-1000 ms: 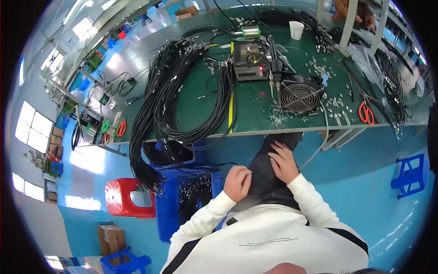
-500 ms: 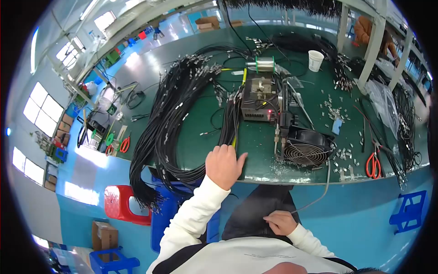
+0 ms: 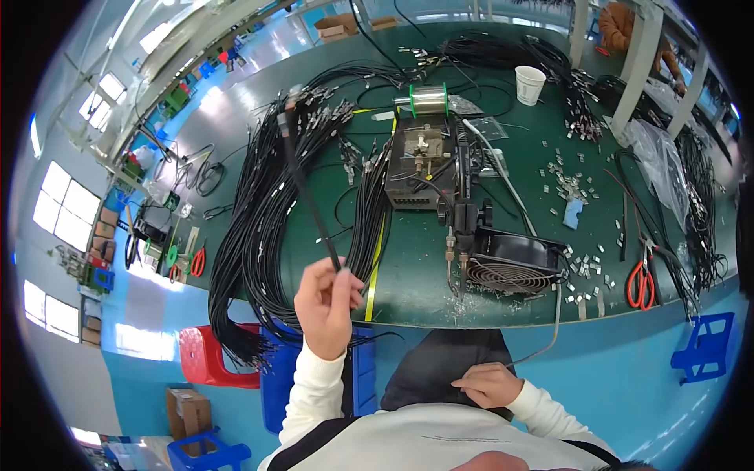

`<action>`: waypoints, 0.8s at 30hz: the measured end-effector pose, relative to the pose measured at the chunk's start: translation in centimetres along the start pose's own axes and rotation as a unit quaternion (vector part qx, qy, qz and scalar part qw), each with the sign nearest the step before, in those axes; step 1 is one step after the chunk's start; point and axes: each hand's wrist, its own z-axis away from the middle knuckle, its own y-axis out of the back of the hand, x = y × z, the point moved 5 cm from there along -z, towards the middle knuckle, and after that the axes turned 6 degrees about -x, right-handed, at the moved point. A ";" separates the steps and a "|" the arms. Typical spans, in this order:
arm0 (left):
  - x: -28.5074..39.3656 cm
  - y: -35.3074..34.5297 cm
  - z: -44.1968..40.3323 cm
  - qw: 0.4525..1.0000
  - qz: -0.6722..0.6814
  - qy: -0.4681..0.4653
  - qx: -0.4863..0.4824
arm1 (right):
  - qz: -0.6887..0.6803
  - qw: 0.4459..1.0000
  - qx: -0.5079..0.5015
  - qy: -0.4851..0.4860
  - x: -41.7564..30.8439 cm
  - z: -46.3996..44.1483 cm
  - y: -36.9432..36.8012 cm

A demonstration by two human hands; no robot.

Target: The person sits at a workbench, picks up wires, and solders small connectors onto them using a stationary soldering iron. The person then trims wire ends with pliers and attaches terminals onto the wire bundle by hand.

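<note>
My left hand [image 3: 326, 302] is closed around a black cable [image 3: 302, 184], raised above the front of the green table. The cable slants up and left to a metal connector at its upper end. Beside that hand lies a narrow bundle of black cables [image 3: 367, 212], with a larger looped bundle [image 3: 263, 235] farther left. Low by my thigh, my right hand [image 3: 491, 385] has its fingers curled and pressed together; what they hold, if anything, is hidden. A soldering machine [image 3: 422, 169] carries a solder wire spool [image 3: 429, 100] behind it and a black fan [image 3: 514, 259] in front.
Small metal pieces [image 3: 569, 184] are scattered on the right, near red-handled scissors [image 3: 640, 284] and a blue piece [image 3: 573, 213]. A white cup [image 3: 529, 85] stands behind. Under the table edge are a red stool [image 3: 212, 357] and blue bin [image 3: 279, 385]. Another person's sleeve [image 3: 616, 27] shows far right.
My left hand has moved left from over the narrow bundle and turned, now lifting a single black cable. My right hand stays by my thigh. The view has shifted slightly.
</note>
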 end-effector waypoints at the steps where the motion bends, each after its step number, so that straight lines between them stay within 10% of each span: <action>1: 0.0 0.1 0.7 0.999 -0.023 -0.026 -0.037 | -0.017 1.000 -0.001 0.000 -0.5 -0.4 0.7; 3: -0.8 0.8 2.6 0.994 -0.037 -0.050 -0.093 | -0.026 0.999 0.011 -0.014 -2.1 -1.0 2.3; 5: -0.3 -0.1 5.4 0.871 -0.292 -0.298 -0.259 | -0.215 0.968 0.115 -0.052 -3.6 -1.6 3.7; 7: -1.8 -0.2 6.8 0.847 -0.274 -0.310 -0.333 | -0.434 0.878 0.200 0.013 -5.0 -2.9 4.8; 10: -4.0 -0.8 9.5 0.762 -0.273 -0.318 -0.493 | -0.388 0.863 0.317 -0.069 -5.8 -3.2 4.8; 16: -3.7 -3.3 9.8 0.841 -0.125 -0.092 -0.519 | -0.257 0.947 0.121 -0.148 -4.4 -3.7 2.0; 21: -3.4 -7.2 10.2 0.837 -0.044 -0.105 -0.536 | -0.039 0.994 0.105 0.000 -3.9 -6.5 0.4; 24: -4.8 -7.1 10.1 0.866 -0.013 -0.058 -0.496 | -0.155 0.974 0.039 -0.158 -3.2 -6.3 0.2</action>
